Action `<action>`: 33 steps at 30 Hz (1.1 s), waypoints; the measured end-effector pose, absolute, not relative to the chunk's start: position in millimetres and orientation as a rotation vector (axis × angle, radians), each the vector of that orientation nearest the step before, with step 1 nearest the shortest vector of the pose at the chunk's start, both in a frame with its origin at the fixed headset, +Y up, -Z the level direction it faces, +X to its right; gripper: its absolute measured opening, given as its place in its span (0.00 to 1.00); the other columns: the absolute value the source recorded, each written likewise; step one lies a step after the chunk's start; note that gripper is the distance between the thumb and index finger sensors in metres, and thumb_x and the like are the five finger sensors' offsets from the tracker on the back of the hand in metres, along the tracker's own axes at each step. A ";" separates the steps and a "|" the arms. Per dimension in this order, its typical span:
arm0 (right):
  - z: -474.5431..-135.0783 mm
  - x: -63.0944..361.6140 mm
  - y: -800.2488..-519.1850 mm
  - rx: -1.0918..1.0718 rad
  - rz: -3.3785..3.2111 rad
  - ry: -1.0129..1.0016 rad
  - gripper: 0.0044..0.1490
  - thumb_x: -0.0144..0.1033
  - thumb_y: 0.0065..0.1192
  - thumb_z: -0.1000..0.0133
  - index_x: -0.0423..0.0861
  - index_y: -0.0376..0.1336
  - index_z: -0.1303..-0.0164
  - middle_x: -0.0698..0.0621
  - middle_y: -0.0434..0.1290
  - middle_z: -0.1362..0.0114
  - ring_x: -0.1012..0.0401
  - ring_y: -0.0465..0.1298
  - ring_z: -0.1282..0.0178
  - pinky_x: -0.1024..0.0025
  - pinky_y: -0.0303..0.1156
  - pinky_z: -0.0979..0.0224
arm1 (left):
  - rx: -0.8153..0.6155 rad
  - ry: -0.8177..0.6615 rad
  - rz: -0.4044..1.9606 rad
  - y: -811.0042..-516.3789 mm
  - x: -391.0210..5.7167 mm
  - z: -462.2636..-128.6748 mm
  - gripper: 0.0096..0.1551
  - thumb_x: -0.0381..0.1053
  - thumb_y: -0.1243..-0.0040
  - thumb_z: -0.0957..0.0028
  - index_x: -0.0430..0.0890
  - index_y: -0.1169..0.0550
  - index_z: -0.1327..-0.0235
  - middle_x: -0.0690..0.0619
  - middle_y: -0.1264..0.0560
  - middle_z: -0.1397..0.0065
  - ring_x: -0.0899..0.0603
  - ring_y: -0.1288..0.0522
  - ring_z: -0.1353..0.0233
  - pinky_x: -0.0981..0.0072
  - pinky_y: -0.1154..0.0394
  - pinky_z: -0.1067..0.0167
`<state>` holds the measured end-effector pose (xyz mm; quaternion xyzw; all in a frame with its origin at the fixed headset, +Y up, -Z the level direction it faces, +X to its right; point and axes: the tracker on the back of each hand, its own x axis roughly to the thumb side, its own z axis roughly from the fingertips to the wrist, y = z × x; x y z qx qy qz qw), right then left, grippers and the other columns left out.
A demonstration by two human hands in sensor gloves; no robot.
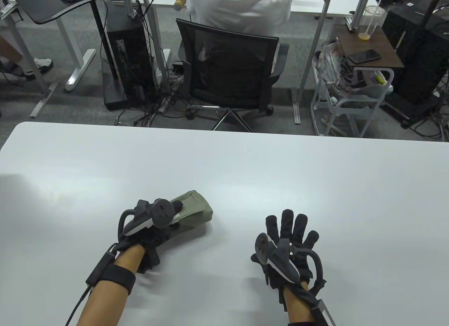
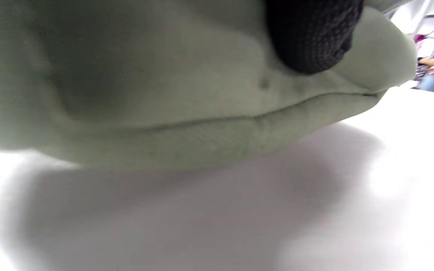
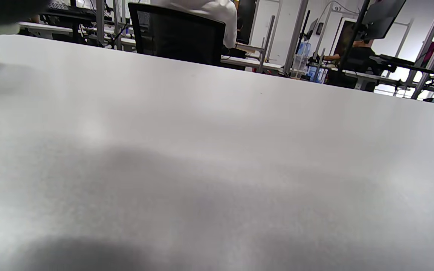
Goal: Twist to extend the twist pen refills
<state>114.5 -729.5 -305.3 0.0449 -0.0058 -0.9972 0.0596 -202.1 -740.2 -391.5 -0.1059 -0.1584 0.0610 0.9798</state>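
Hands: two gloved hands are seen on one white table (image 1: 315, 171), each with a tracker strapped on its back.
Left hand (image 1: 154, 227): it is laid on a single olive-green fabric pouch (image 1: 194, 210); one dark fingertip (image 2: 311, 37) is pressed into the cloth in the left wrist view; the grip is masked by the tracker.
Right hand (image 1: 291, 241): it is laid flat with fingers spread, well apart from the pouch, with nothing held.
Pens: no twist pen can be made out; the pouch's contents are hidden.
Writing: "97" is read on a far frame (image 3: 338, 8).
Background: one seated person in a white shirt (image 1: 238, 6) is cut off at the top edge; one mesh chair (image 1: 228, 70) is shown.
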 end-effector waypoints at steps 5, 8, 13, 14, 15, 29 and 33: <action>-297.7 110.8 -723.7 0.097 -3.114 0.020 0.68 0.70 0.53 0.67 0.54 0.35 0.20 0.40 0.33 0.15 0.36 0.36 0.17 0.23 0.47 0.27 | -0.223 -0.469 0.090 -726.2 -164.8 -365.3 0.40 0.55 0.41 0.44 0.55 0.38 0.15 0.27 0.42 0.12 0.22 0.36 0.19 0.14 0.50 0.32; -294.4 108.7 -721.5 0.058 -3.195 0.012 0.68 0.70 0.54 0.68 0.52 0.38 0.20 0.41 0.42 0.14 0.38 0.48 0.16 0.27 0.54 0.26 | -0.243 -0.551 0.038 -730.3 -144.1 -352.3 0.41 0.55 0.39 0.45 0.55 0.37 0.16 0.28 0.41 0.12 0.23 0.35 0.19 0.14 0.50 0.32; -293.9 105.6 -726.4 0.038 -3.231 -0.109 0.68 0.69 0.57 0.69 0.47 0.46 0.21 0.43 0.60 0.19 0.48 0.70 0.28 0.48 0.71 0.33 | -0.303 -0.630 -0.003 -743.5 -124.5 -339.5 0.42 0.56 0.37 0.47 0.57 0.36 0.17 0.31 0.40 0.12 0.25 0.34 0.17 0.14 0.50 0.32; -294.7 104.7 -728.1 0.019 -3.250 -0.133 0.66 0.68 0.59 0.69 0.47 0.50 0.22 0.44 0.64 0.22 0.50 0.73 0.32 0.52 0.74 0.37 | -0.305 -0.637 -0.003 -745.3 -121.3 -337.5 0.42 0.56 0.36 0.47 0.56 0.36 0.17 0.32 0.39 0.11 0.26 0.34 0.17 0.14 0.50 0.32; -295.1 104.0 -729.2 0.029 -3.262 -0.150 0.62 0.67 0.61 0.69 0.47 0.54 0.25 0.46 0.68 0.27 0.53 0.76 0.38 0.56 0.76 0.41 | -0.296 -0.642 -0.006 -746.6 -118.6 -336.6 0.43 0.56 0.35 0.48 0.56 0.36 0.17 0.32 0.39 0.12 0.26 0.34 0.17 0.14 0.50 0.32; -298.9 82.7 -760.9 0.348 -3.296 -0.327 0.27 0.50 0.72 0.63 0.50 0.74 0.58 0.54 0.83 0.64 0.66 0.82 0.73 0.67 0.80 0.66 | -0.284 -0.597 -0.130 -745.3 -108.0 -327.0 0.37 0.64 0.51 0.46 0.48 0.24 0.27 0.36 0.43 0.17 0.27 0.38 0.23 0.22 0.44 0.30; -302.7 80.5 -764.2 0.350 -3.285 -0.375 0.26 0.49 0.71 0.64 0.49 0.73 0.59 0.53 0.82 0.65 0.65 0.82 0.74 0.67 0.79 0.66 | -0.280 -0.545 -0.047 -748.0 -110.8 -330.5 0.30 0.55 0.43 0.44 0.49 0.23 0.28 0.44 0.21 0.33 0.36 0.20 0.39 0.36 0.29 0.35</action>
